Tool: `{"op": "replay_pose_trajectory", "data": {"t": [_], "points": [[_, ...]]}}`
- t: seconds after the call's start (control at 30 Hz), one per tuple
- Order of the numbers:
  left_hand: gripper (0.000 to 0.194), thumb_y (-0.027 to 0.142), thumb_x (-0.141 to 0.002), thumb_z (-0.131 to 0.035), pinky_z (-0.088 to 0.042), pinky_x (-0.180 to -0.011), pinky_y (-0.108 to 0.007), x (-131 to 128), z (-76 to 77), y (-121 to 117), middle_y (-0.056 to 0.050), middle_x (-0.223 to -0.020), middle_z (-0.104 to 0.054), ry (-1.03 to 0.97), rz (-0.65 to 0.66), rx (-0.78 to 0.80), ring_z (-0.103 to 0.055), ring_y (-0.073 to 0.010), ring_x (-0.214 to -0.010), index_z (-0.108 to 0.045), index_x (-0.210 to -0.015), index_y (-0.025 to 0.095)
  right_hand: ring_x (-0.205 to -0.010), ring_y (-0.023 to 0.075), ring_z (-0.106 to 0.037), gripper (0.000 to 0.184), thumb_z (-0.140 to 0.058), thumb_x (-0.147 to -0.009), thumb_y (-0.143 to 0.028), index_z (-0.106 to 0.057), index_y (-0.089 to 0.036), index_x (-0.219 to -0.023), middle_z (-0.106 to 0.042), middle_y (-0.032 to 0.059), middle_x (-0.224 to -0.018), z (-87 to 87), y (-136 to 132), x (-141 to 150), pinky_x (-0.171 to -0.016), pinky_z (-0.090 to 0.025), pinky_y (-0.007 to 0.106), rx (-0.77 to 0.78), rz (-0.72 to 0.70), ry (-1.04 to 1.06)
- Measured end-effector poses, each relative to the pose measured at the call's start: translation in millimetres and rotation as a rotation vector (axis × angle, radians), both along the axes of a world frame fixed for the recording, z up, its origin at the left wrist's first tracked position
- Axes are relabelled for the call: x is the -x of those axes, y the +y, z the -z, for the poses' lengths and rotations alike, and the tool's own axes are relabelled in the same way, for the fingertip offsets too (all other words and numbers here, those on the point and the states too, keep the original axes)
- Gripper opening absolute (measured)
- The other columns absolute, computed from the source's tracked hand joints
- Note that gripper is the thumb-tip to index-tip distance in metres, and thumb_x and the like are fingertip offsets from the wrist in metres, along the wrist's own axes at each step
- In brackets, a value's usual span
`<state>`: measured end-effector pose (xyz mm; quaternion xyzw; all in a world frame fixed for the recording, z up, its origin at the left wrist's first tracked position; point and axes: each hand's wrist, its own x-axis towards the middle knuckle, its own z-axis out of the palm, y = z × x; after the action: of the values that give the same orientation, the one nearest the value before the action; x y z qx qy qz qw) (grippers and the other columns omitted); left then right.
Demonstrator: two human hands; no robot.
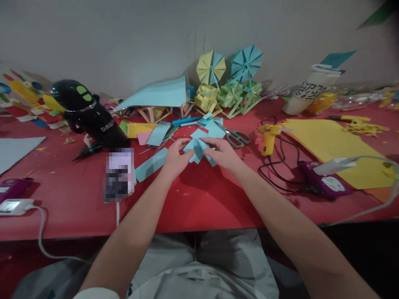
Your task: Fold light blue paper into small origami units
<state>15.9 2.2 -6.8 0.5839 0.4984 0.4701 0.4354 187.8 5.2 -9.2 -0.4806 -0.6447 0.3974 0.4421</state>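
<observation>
Between my two hands is a folded light-blue paper piece [197, 148], held a little above the red table. My left hand [178, 157] pinches its left side, thumb in front and fingers behind. On its right side my right hand [222, 153] grips in the same way. A loose light-blue strip [152, 165] lies left of my left hand. Behind the folded piece are more light-blue paper pieces [212, 126], partly covered by it. Grey-handled scissors [238, 138] rest just beyond my right hand.
A yellow glue gun [269, 138] with a black cord stands to the right, near a purple power strip [324, 180] and yellow paper sheets [346, 153]. A phone [119, 174] and black bottle [93, 112] are on the left. Folded paper flowers [246, 62] stand against the wall.
</observation>
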Motion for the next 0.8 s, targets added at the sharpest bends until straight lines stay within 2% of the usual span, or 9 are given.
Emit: {"op": "replay_pose_trajectory", "data": {"t": [0.1, 0.17, 0.3, 0.4, 0.6, 0.8], "points": [[0.03, 0.023, -0.07, -0.07, -0.051, -0.076, -0.031, 2.0, -0.4, 0.5, -0.008, -0.099, -0.072, 0.012, 0.026, -0.013, -0.066, -0.0214, -0.09, -0.067, -0.1, 0.017, -0.106, 0.0255, -0.063, 0.043, -0.063, -0.069, -0.027, -0.07, -0.021, -0.112, -0.07, 0.0084, -0.114, 1.3, 0.7, -1.0, -0.087, -0.052, 0.04, -0.025, 0.057, 0.025], [0.03, 0.025, -0.069, -0.071, -0.051, -0.073, -0.031, 2.4, -2.4, 0.4, -0.007, -0.093, -0.072, -0.043, 0.026, 0.022, -0.066, -0.0196, -0.083, -0.067, -0.098, 0.017, -0.106, 0.025, -0.063, 0.045, -0.067, -0.07, -0.035, -0.066, -0.02, -0.113, -0.069, 0.0104, -0.114, 0.9, 1.0, -0.6, -0.086, -0.052, 0.039, -0.038, 0.102, 0.099], [0.03, 0.027, -0.065, -0.075, -0.051, -0.069, -0.03, 2.4, -6.8, 0.1, -0.004, -0.082, -0.07, -0.2, -0.03, 0.123, -0.064, -0.0159, -0.071, -0.067, -0.092, 0.017, -0.078, 0.0179, -0.063, 0.032, -0.074, -0.069, -0.042, -0.062, -0.019, -0.088, -0.066, 0.0042, -0.081, -3.6, -1.2, 2.2, -0.07, -0.051, 0.033, -0.023, 0.207, 0.225], [0.033, 0.027, -0.062, -0.078, -0.053, -0.071, -0.03, 2.0, -8.0, -0.4, -0.004, -0.082, -0.071, -0.272, -0.004, 0.155, -0.065, -0.0155, -0.072, -0.067, -0.092, 0.016, -0.069, 0.0151, -0.058, 0.029, -0.075, -0.07, -0.044, -0.061, -0.019, -0.076, -0.062, 0.0007, -0.071, -7.1, -5.0, 4.9, -0.065, -0.049, 0.031, -0.004, 0.163, 0.282], [0.041, 0.023, -0.061, -0.079, -0.053, -0.075, -0.031, -0.3, -8.1, -3.5, -0.006, -0.089, -0.072, -0.223, 0.123, 0.138, -0.067, -0.0185, -0.082, -0.067, -0.099, 0.015, -0.071, 0.0167, -0.06, 0.035, -0.077, -0.068, -0.049, -0.069, -0.017, -0.079, -0.068, 0.0039, -0.077, -4.1, -7.3, 6.4, -0.068, -0.05, 0.033, -0.002, 0.114, 0.262], [0.028, 0.03, -0.066, -0.076, -0.051, -0.077, -0.03, -1.9, -4.9, -1.4, -0.004, -0.084, -0.072, -0.262, 0.085, 0.121, -0.065, -0.0163, -0.08, -0.07, -0.09, 0.016, -0.068, 0.015, -0.057, 0.034, -0.078, -0.068, -0.048, -0.068, -0.018, -0.078, -0.064, 0.0024, -0.073, -4.0, -7.3, 6.0, -0.064, -0.048, 0.03, -0.031, 0.075, 0.23]]}}
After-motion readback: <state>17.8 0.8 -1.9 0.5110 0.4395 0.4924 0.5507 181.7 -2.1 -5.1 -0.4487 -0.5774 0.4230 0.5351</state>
